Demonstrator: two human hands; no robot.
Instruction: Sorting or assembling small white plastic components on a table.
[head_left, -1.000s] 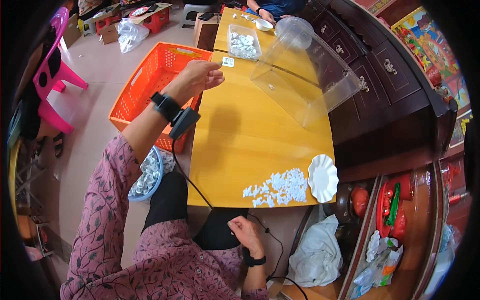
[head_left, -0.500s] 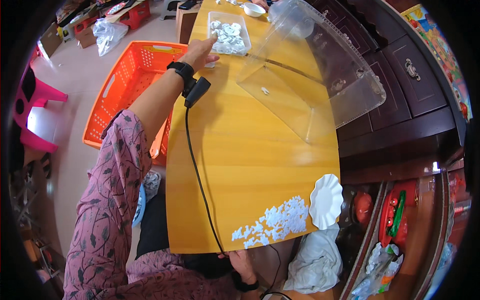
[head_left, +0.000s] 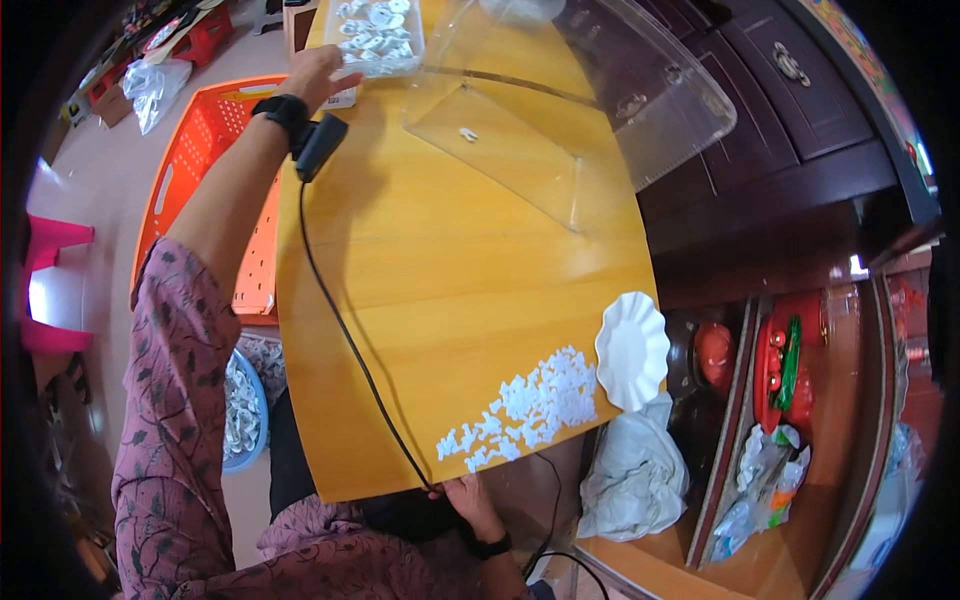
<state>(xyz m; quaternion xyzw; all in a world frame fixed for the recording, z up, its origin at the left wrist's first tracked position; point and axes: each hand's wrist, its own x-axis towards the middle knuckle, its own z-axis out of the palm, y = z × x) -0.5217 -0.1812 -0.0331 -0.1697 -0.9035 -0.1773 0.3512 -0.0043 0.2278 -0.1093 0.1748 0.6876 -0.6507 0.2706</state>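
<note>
My left hand (head_left: 318,75) reaches across the table to the near left corner of a clear plastic tub (head_left: 375,68) of small white pieces. Its visible fingers are apart, with nothing plainly held; the tub's edge is right beside them. Under the fingers lies a small white printed item (head_left: 343,97), mostly covered. A black device (head_left: 321,147) is strapped at my left wrist, and its black cable (head_left: 345,335) runs down to the near table edge. There, close to the cable's end, is my right hand (head_left: 470,500); its fingers are largely hidden by the edge.
Small white pieces (head_left: 540,400) lie spread at the near right, beside a white scalloped dish (head_left: 632,350). A large clear plastic box (head_left: 680,110) leans at the far right by dark drawers (head_left: 790,110). An orange basket (head_left: 180,190) and a blue basin (head_left: 262,420) are left of the table.
My view has shifted, so the table appears farther left and higher. My left hand stays by the tub's corner, and my right hand stays at the near edge.
</note>
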